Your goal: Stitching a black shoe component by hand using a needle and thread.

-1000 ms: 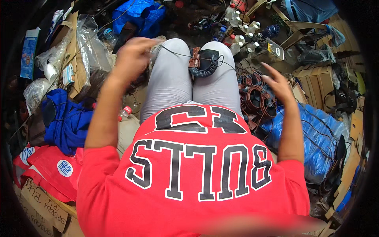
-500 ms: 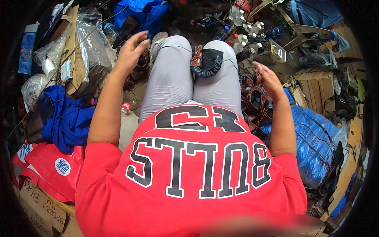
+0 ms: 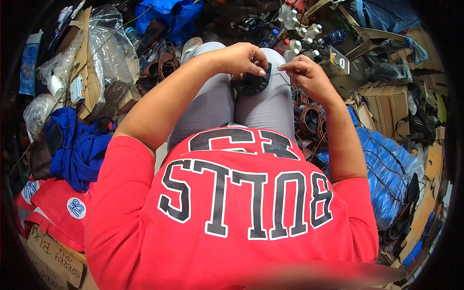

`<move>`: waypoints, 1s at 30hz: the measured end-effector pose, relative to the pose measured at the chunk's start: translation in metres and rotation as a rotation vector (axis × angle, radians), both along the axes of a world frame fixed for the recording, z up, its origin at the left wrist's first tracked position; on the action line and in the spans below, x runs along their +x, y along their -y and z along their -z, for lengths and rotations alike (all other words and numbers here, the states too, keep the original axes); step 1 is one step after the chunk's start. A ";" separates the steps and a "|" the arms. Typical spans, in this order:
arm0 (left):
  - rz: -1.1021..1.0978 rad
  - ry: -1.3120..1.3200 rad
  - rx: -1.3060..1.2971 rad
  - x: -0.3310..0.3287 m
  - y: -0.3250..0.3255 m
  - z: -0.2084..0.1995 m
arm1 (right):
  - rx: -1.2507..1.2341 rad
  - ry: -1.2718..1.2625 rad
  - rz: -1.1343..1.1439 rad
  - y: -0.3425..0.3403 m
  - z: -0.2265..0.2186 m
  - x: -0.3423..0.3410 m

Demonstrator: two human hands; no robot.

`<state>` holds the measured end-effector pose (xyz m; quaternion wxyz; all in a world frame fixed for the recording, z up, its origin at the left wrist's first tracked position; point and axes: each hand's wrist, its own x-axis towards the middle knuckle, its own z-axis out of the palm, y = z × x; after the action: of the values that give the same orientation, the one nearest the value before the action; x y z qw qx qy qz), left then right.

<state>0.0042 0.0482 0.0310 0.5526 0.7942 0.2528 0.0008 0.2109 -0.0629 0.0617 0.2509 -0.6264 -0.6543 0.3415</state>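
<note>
A black leather shoe point(image 3: 252, 85), whose brown laced part showed earlier, rests across my knees. My left hand point(image 3: 244, 59) is closed over its far side, thumb bent down toward it, and covers much of the shoe. Just to the right, my right hand point(image 3: 304, 75) pinches a thin dark thread point(image 3: 274, 74) between thumb and forefinger. The thread runs from the shoe to those fingertips. Whether a needle is on it I cannot tell.
Brown shoes point(image 3: 165, 62) lie left of my knees, and more brown leather shoes point(image 3: 311, 120) lie on the right. Small bottles point(image 3: 295, 46) stand ahead. Flattened cardboard point(image 3: 386, 108), a blue plastic bag point(image 3: 382, 169) and blue cloth point(image 3: 77, 150) crowd the sides.
Both hands have come inward from wide apart. The left has taken hold of the shoe; the right has closed in a pinch on the thread close to it.
</note>
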 end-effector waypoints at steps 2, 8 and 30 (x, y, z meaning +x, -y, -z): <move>0.004 0.061 -0.036 0.002 -0.003 0.004 | 0.005 -0.044 -0.013 0.001 -0.002 0.001; -0.042 0.119 -0.365 0.005 -0.004 0.014 | 0.159 0.078 -0.126 -0.005 -0.001 -0.001; 0.085 0.167 -0.343 -0.001 -0.001 0.020 | 0.280 0.211 -0.046 0.030 0.010 -0.032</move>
<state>0.0035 0.0493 0.0114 0.6984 0.6956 0.1687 0.0003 0.1793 -0.0926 0.0520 0.2576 -0.6025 -0.7324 0.1849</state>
